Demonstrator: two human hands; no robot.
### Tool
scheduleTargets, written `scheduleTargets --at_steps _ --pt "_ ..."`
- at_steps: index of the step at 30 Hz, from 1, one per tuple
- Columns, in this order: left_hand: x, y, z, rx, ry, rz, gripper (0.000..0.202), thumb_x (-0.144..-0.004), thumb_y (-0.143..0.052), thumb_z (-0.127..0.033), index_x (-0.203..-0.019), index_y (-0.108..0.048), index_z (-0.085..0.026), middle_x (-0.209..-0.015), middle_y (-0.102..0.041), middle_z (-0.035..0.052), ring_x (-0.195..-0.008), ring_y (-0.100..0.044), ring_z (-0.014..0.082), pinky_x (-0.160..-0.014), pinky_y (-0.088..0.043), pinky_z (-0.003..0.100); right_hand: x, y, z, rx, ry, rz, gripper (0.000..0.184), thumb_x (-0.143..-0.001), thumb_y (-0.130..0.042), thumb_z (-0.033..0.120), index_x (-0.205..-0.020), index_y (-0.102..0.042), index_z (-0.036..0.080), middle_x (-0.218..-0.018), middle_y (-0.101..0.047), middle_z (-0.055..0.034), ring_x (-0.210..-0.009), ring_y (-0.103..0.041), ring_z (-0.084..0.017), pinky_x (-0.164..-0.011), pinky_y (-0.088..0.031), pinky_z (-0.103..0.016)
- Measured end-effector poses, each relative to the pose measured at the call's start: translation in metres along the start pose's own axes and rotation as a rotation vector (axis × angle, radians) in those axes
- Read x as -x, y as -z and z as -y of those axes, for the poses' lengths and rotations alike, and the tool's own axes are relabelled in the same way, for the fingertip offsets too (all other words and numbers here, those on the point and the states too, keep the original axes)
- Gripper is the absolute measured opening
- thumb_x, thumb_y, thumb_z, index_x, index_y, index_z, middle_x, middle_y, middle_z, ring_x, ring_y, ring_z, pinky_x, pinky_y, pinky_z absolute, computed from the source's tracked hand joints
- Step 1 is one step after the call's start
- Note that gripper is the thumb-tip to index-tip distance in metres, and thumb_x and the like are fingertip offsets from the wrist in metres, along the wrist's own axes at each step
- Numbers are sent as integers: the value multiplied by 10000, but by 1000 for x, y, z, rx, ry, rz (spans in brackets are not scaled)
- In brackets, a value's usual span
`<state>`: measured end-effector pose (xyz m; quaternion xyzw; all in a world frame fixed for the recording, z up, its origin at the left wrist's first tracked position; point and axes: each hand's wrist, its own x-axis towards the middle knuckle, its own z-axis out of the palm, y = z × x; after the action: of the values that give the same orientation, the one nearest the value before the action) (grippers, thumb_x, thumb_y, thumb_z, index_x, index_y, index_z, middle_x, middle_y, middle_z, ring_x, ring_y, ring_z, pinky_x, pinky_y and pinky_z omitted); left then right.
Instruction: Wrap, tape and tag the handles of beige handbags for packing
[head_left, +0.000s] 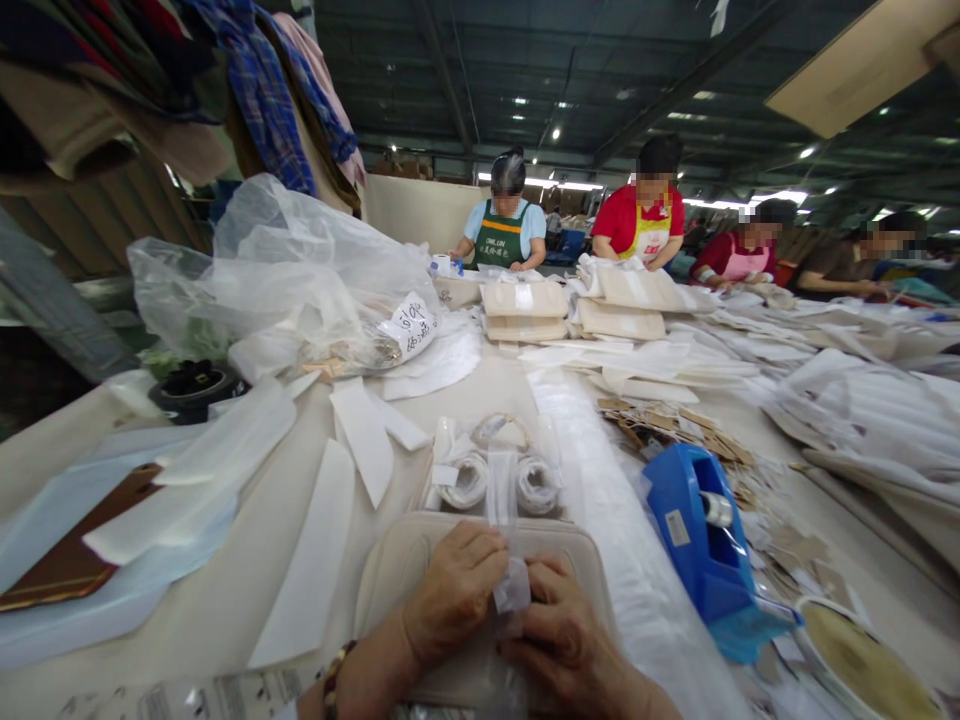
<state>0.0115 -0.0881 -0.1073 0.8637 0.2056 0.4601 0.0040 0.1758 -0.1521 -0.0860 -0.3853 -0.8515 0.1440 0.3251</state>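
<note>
Both my hands meet at the bottom centre over a cream padded piece point(390, 580) lying on the table. My left hand point(450, 595) and my right hand point(562, 630) pinch a small clear plastic strip point(512, 585) between their fingertips, fingers closed on it. The strip runs up from my fingers toward two white rolls point(495, 480) wrapped in clear film just beyond the cream piece.
A blue tape dispenser point(705, 545) stands to the right, with brown tags point(675, 425) behind it. White paper strips point(360, 435) and a big clear bag point(300, 270) lie to the left. Several people point(645, 215) work at the far side among stacked cream pieces point(525, 310).
</note>
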Motion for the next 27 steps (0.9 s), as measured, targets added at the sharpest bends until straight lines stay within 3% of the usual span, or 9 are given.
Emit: scheduleTargets --at_steps 7,11,16,22,27 --pt "4 2 -1 60 -85 10 310 -933 -325 -128 -778 -594 -135 -715 -637 52 -705 -564 155 -669 -485 278 3 -8 -8 -132 -60 22 176 -839 -551 282 -703 -641 213 -754 -619 5 -787 -556 -155 -834 -346 -351" --pt "5 6 -2 83 -68 101 360 -952 -283 -144 -757 -586 -141 -691 -616 39 -685 -554 146 -652 -468 272 3 -7 -8 -156 -86 6 210 -830 -525 268 -656 -617 198 -687 -581 6 -730 -538 -145 -795 -354 -337" --pt "5 12 -5 -26 -146 141 363 -946 -283 -121 -701 -551 -144 -681 -594 42 -685 -545 158 -628 -436 289 4 -11 -8 -124 -76 -29 254 -842 -534 263 -606 -593 187 -629 -519 23 -673 -521 -123 -812 -370 -342" --pt "9 11 -4 -106 -218 212 288 -930 -361 -114 -722 -560 -136 -717 -619 44 -760 -586 161 -769 -461 335 0 -5 -9 -157 -2 -29 340 -893 -510 357 -612 -587 182 -643 -559 11 -660 -552 -123 -803 -406 -344" --pt "22 13 -3 -152 -206 279 236 -916 -381 -119 -877 -613 -111 -942 -677 98 -932 -611 193 -862 -469 345 13 6 14 -334 -44 13 236 -912 -507 375 -825 -657 214 -771 -647 -24 -744 -621 -121 -658 -481 -200"
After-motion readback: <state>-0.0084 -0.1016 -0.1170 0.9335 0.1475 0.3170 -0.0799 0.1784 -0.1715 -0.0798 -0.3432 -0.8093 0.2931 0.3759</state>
